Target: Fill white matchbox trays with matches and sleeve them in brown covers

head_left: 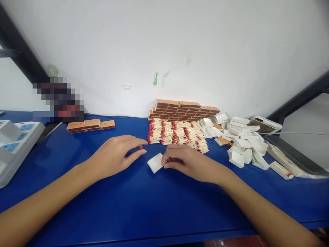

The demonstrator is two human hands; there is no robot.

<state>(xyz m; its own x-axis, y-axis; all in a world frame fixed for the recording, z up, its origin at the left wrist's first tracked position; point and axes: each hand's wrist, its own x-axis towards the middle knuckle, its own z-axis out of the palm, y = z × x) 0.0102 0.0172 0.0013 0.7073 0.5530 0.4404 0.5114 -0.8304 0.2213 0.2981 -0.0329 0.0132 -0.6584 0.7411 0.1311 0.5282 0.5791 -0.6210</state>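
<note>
My right hand (187,160) rests on the blue table (144,202) with its fingertips pinched on a small white matchbox tray (155,162). My left hand (117,153) lies flat beside it, fingers stretched out toward the tray and holding nothing. Just beyond both hands lies a spread of red-tipped matches (177,134). Behind the matches a stack of brown matchbox sleeves (181,110) stands against the white wall.
A heap of white empty trays (238,139) lies at the right, with a phone (264,125) and a dark tablet-like slab (295,154) beyond it. A few brown boxes (89,125) sit at the back left. A white power strip (15,144) occupies the left edge.
</note>
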